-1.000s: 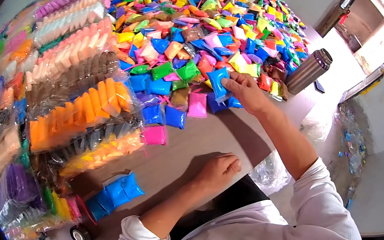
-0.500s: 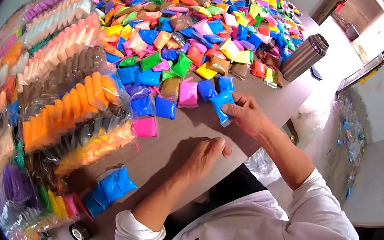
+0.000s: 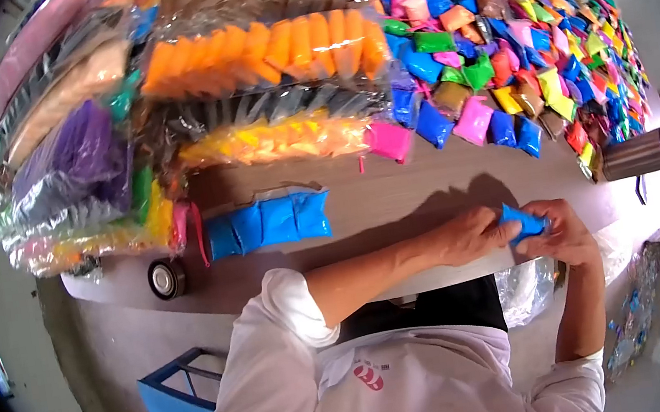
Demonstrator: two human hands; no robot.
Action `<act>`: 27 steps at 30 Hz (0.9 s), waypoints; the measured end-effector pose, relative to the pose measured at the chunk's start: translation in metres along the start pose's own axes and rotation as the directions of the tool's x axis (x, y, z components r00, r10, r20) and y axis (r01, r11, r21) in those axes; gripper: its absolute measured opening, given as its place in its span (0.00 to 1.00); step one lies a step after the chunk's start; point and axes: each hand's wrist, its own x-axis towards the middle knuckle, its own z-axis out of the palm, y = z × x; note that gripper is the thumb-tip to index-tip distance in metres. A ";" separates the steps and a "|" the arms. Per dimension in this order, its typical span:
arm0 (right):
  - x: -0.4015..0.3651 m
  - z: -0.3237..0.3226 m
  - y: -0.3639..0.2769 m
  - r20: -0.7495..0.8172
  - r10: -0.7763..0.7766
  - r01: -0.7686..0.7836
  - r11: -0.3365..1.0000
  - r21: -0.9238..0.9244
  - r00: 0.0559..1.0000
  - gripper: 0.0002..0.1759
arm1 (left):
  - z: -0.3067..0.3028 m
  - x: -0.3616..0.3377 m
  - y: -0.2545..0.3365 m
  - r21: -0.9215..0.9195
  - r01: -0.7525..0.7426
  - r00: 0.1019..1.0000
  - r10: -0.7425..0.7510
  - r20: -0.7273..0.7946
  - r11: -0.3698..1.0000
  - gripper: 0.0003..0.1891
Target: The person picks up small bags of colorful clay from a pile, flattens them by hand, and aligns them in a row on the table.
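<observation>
A small blue packet (image 3: 523,223) is held between my two hands near the table's front edge. My right hand (image 3: 563,234) grips its right end, fingers curled around it. At the left end, my left hand (image 3: 469,237) is closed with thumb and fingertips on the packet. Left of my forearm, a row of joined blue packets (image 3: 269,223) lies flat on the table. A pink packet (image 3: 390,140) and a loose dark blue packet (image 3: 433,125) lie farther back.
Clear bags of orange packets (image 3: 266,53) and purple packets (image 3: 74,157) are stacked at the back left. A heap of mixed-colour packets (image 3: 515,20) covers the back right. A steel flask (image 3: 639,154) lies at the right, a tape roll (image 3: 165,278) front left. A blue stool (image 3: 181,404) stands below.
The view has turned left. My left hand has come over to the blue packet in my right hand and closed on its left end. The packet is now lower, nearer the table's front edge.
</observation>
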 end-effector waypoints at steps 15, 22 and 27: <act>0.028 0.032 0.006 -0.689 -0.017 0.337 0.881 0.331 0.724 0.10 | 0.004 -0.005 0.008 0.020 -0.077 0.996 0.078 -0.034 0.997 0.23; 0.066 0.044 -0.049 -0.354 -0.178 0.248 0.955 0.164 0.918 0.12 | 0.025 -0.011 -0.009 0.564 -0.285 0.954 0.288 0.085 0.775 0.13; 0.113 0.090 -0.087 -0.053 -0.102 0.108 0.986 0.128 0.993 0.14 | 0.035 -0.014 -0.025 0.498 -0.318 0.919 0.392 -0.049 0.807 0.09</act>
